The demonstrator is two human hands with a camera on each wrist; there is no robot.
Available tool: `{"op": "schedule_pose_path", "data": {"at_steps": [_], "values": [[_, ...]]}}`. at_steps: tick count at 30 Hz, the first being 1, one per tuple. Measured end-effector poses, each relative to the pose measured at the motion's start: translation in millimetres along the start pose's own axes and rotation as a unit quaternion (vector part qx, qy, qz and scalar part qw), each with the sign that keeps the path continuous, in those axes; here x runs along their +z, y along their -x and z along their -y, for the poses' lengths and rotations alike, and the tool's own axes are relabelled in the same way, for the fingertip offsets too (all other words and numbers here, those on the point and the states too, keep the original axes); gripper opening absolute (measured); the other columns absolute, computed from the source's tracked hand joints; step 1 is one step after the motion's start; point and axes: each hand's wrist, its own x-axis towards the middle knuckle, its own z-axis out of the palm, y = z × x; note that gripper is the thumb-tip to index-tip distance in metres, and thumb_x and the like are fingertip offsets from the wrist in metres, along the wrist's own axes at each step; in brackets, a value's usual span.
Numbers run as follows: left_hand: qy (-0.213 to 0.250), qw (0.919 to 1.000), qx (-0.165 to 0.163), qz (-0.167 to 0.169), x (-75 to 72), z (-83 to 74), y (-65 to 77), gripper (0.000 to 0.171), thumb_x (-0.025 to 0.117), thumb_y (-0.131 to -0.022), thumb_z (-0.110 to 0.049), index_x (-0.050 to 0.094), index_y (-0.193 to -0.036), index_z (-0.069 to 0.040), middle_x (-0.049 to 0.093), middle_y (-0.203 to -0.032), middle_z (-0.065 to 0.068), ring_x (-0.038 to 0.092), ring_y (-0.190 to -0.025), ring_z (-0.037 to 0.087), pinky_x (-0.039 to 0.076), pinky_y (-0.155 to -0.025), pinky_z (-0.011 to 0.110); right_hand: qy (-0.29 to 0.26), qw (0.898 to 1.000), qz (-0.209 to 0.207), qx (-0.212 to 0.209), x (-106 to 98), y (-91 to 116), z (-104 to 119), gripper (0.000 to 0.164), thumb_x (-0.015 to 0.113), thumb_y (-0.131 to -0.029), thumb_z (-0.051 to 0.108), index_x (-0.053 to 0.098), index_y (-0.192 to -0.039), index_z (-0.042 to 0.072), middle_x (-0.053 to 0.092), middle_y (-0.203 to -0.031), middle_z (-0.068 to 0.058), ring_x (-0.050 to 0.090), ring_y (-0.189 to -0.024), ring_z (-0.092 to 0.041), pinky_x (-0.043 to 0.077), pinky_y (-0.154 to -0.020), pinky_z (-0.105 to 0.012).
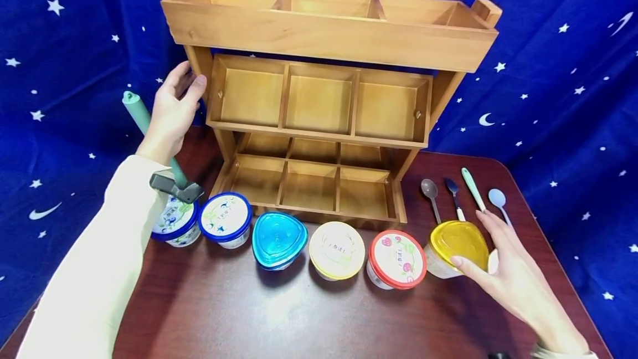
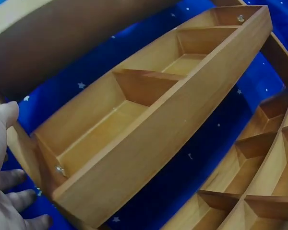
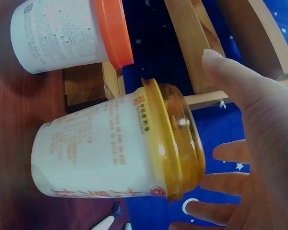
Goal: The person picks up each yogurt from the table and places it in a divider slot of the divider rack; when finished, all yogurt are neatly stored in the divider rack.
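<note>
My left hand (image 1: 171, 112) is beside the left post of a three-tier wooden rack (image 1: 329, 37), at the height of its middle tier. In the left wrist view its thumb and spread fingers (image 2: 20, 199) lie close to the post, not wrapped round it. My right hand (image 1: 515, 273) hovers over a white cup (image 3: 96, 151) with a clear yellow lid (image 1: 461, 242). Its thumb and fingers are spread on either side of the lid. The right wrist view shows a gap between the fingers and the lid.
In a row before the rack stand blue-lidded tubs (image 1: 226, 216), a turquoise-lidded tub (image 1: 278, 239), a cream-lidded tub (image 1: 336, 249) and a red-lidded tub (image 1: 397, 258). Several utensils, including a brown spoon (image 1: 430, 190), lie at right. A green-handled tool (image 1: 137, 108) stands behind my left arm.
</note>
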Motion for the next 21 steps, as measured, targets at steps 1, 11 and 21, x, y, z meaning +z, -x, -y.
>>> {"op": "schedule_pose_path", "data": {"at_steps": [1,11,21], "values": [[0.002,1.0000,0.004,0.000,2.0,1.5,-2.5,0.063,0.058,-0.099,-0.031,0.031,-0.155,-0.018,0.034,-0.160,0.005,0.036,-0.142,0.014,0.029,-0.119,0.036,-0.003,1.000,-0.001,0.003,1,1,-1,0.096,0.085,-0.075,0.029,0.032,-0.154,0.014,0.038,-0.152,-0.021,0.036,-0.137,-0.041,0.008,-0.110,-0.005],[-0.026,0.9991,0.028,-0.016,11.5,14.8,-13.8,0.044,0.056,-0.100,-0.032,0.051,-0.141,-0.017,0.057,-0.139,0.006,0.055,-0.116,0.013,0.042,-0.105,0.029,-0.024,0.999,0.012,0.019,6,6,-5,0.101,0.086,-0.075,0.027,0.027,-0.156,0.014,0.040,-0.147,-0.026,0.040,-0.128,-0.044,0.008,-0.103,-0.001],[-0.089,0.9949,0.046,0.000,5.7,17.2,-18.1,0.044,0.055,-0.101,-0.031,0.052,-0.142,-0.014,0.061,-0.130,0.005,0.058,-0.110,0.010,0.047,-0.100,0.028,-0.009,1.000,-0.002,0.017,11,6,-9,0.101,0.090,-0.067,0.028,0.037,-0.149,0.003,0.051,-0.135,-0.026,0.053,-0.108,-0.041,0.026,-0.088,0.000]]}}
